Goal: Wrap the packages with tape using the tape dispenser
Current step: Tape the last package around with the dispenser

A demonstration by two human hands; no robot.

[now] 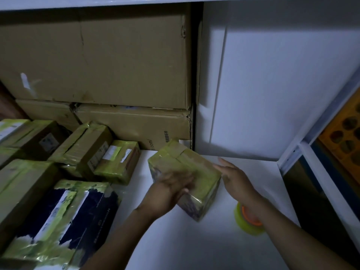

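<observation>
Package (pixel 187 168) sat taped on worktop (pixel 175 242), likely being turned. Left hand (pixel 172 190) on it, blurred, fingers unclear; right hand (pixel 236 179) flat, fingers straight, at its side. Next: grab tape roll (pixel 238 218).

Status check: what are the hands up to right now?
Left hand on taped package, grip blurred. Right hand, fingers straight, against its right edge. Tape roll idle beneath right wrist.

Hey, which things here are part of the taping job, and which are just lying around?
In the job: package being handled, tape roll, taped packages on the left.
Lying about: big cardboard boxes, orange object on the right.
</observation>
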